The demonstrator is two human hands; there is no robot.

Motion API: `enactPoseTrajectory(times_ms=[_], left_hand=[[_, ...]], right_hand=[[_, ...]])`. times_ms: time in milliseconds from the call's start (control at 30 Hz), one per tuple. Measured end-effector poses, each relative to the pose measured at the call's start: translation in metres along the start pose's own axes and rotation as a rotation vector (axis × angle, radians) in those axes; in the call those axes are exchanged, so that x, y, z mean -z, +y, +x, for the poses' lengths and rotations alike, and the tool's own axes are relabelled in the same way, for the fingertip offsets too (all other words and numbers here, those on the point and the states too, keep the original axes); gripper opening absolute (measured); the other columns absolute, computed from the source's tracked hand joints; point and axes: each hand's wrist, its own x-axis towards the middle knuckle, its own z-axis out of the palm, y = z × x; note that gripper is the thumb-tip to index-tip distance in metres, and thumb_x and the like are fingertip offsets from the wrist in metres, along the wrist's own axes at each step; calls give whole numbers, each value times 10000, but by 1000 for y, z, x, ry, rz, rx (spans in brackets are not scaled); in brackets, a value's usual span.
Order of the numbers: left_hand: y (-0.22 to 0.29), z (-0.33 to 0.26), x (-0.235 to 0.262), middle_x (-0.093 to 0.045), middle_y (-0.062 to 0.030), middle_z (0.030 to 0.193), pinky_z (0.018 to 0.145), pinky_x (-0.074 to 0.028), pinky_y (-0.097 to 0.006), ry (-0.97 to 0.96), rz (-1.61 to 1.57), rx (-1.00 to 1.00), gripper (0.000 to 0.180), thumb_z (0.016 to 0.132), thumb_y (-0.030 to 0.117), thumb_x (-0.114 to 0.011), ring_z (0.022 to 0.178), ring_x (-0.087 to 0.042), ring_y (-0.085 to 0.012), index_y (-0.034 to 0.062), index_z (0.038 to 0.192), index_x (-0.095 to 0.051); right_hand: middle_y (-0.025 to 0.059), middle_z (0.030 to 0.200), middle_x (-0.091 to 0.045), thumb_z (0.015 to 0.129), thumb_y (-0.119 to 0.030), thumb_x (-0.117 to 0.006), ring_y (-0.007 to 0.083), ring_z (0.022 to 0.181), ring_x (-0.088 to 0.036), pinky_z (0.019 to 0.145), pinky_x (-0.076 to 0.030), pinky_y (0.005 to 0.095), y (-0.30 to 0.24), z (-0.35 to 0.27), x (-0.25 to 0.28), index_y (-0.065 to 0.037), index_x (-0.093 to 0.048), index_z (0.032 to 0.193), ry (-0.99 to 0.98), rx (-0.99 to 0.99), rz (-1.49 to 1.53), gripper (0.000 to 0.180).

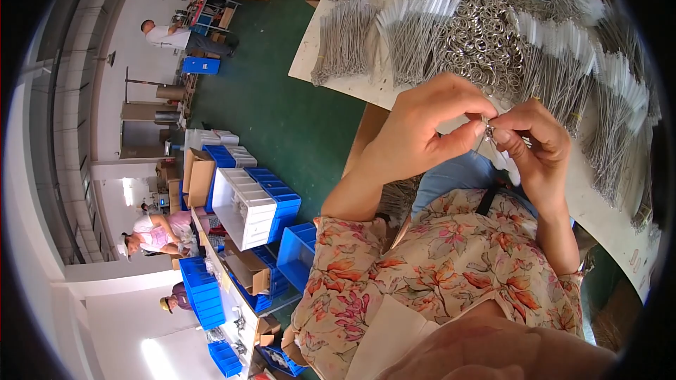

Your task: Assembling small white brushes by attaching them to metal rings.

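Both hands are meeting just right of the frame's centre: my left hand [415, 130] and right hand [535, 151] are each pinching a small silver metal ring with thin twisted-wire brushes [489, 129] between thumb and fingertips. To do this well, I am thinking I should keep the pinch close to the ring and steady it against both thumbs. The brush's white bristled end [505, 162] is hanging toward the lower right, long axis slanting down from the ring, above the pale tabletop [338, 77] piled with more wire brushes [422, 35] and loose metal rings [482, 35].
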Motion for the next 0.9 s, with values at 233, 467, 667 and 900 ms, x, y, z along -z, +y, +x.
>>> enactPoseTrajectory(times_ms=[233, 467, 667, 900], left_hand=[[-7, -5, 2, -579, -35, 768, 552, -416, -215, -20, -331, 334, 145, 854, 128, -611, 607, -506, -88, -11, 894, -604], [0, 3, 7, -568, -27, 749, 495, -376, -205, -58, -668, 555, 144, 882, 123, -574, 556, -456, -61, 0, 954, -594], [1, -3, 14, -597, -43, 755, 493, -393, -195, -104, 18, 194, 135, 886, 98, -558, 560, -497, -64, 25, 997, -583], [10, -12, 24, -620, -49, 760, 525, -433, -193, -153, -663, 676, 124, 884, 119, -579, 573, -549, -71, 9, 941, -593]], right_hand=[[11, 778, -583, 841, -49, -620, 64, 639, -544, 536, -412, 183, 4, -1, 5, -11, -607, 893, -46, -255, 396, 65], [-1, 748, -589, 846, -79, -621, 57, 620, -532, 510, -391, 178, 13, 5, 9, -17, -611, 904, -106, -337, 434, 86], [-3, 741, -586, 840, -80, -629, 55, 608, -517, 509, -386, 178, 11, 13, 4, -14, -619, 898, -160, -303, 395, 89], [0, 729, -579, 834, -75, -636, 55, 606, -514, 502, -389, 184, 8, 10, 3, -2, -619, 881, -258, -315, 386, 88]])
